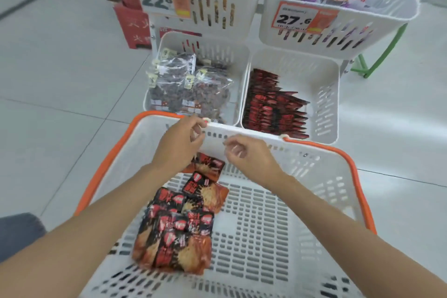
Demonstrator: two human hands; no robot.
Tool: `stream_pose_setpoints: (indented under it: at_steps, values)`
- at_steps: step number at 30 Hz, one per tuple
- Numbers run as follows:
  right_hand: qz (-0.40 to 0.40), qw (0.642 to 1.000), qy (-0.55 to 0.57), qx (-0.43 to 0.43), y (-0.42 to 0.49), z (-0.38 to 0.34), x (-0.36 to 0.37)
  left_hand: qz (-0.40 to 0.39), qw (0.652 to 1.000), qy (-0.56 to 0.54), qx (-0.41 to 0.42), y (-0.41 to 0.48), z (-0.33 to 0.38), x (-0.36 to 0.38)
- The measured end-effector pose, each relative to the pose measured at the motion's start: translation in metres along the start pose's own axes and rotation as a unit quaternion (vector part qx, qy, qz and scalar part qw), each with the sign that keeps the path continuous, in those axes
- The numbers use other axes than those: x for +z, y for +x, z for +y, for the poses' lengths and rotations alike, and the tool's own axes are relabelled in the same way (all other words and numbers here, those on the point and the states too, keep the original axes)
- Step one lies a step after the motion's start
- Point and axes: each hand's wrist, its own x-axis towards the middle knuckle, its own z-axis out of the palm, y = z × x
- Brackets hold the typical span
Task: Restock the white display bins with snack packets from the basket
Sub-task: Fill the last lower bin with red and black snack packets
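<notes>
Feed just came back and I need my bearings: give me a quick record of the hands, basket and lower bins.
left hand: fingers curled on the far rim of the basket
right hand: loosely curled, holding nothing, over the basket
packets: loose pile on the basket floor, left side
lower right bin: stack of similar red-black packets at its left, right part bare
lower left bin: clear bags of dark snacks

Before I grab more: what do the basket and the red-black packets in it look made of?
Basket: rigid moulded plastic, matte white with an orange rim; the slotted walls and floor suggest it. Packets: thin glossy printed film, likely plastic or foil laminate; they crease and catch the light.
</notes>
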Motion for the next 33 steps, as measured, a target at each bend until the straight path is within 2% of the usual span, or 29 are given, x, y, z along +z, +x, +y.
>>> stream_pose_setpoints:
  at_steps: [2, 4, 8, 11, 16, 18, 19, 21, 24, 26, 28, 29, 31, 33]
  values:
    - [-0.141, 0.987, -0.035, 0.074, -0.012, 0.016, 0.040, -0.022, 0.998, -0.011, -0.066, -0.029, -0.026, -0.009]
    - [-0.211, 0.964, -0.045, 0.154, -0.015, 0.036, 0.078, -0.041, 0.991, -0.013, -0.131, -0.050, -0.044, -0.016]
    - [-0.178, 0.941, -0.117, 0.262, -0.016, 0.073, 0.142, -0.082, 0.977, 0.003, -0.198, -0.080, -0.073, -0.019]
    - [-0.155, 0.925, -0.254, 0.235, -0.021, 0.085, 0.158, -0.092, 0.967, -0.014, -0.235, -0.088, -0.082, -0.018]
    - [-0.136, 0.944, -0.208, 0.216, -0.029, 0.096, 0.144, -0.108, 0.956, -0.035, -0.270, -0.086, -0.081, -0.012]
    - [-0.171, 0.924, -0.248, 0.235, -0.033, 0.094, 0.133, -0.115, 0.950, -0.064, -0.284, -0.085, -0.081, -0.007]
    - [-0.189, 0.923, -0.213, 0.257, -0.034, 0.095, 0.127, -0.117, 0.948, -0.079, -0.286, -0.085, -0.081, -0.004]
    - [-0.194, 0.933, -0.035, 0.301, -0.033, 0.089, 0.115, -0.115, 0.945, -0.099, -0.288, -0.085, -0.080, 0.000]
    - [-0.122, 0.926, 0.180, 0.309, -0.033, 0.066, 0.098, -0.119, 0.940, -0.127, -0.295, -0.082, -0.079, 0.004]
    - [-0.129, 0.900, 0.288, 0.300, -0.034, 0.048, 0.094, -0.187, 0.902, -0.227, -0.315, -0.081, -0.071, 0.011]
    - [-0.168, 0.905, 0.291, 0.260, -0.039, 0.034, 0.097, -0.221, 0.862, -0.312, -0.332, -0.080, -0.062, 0.021]
    - [-0.192, 0.914, 0.266, 0.238, -0.043, 0.032, 0.101, -0.191, 0.868, -0.320, -0.328, -0.078, -0.059, 0.023]
    - [-0.229, 0.930, 0.193, 0.216, -0.052, 0.028, 0.112, -0.107, 0.904, -0.276, -0.308, -0.073, -0.059, 0.019]
    - [-0.287, 0.935, 0.062, 0.197, -0.066, 0.032, 0.137, -0.065, 0.930, -0.231, -0.278, -0.070, -0.072, 0.010]
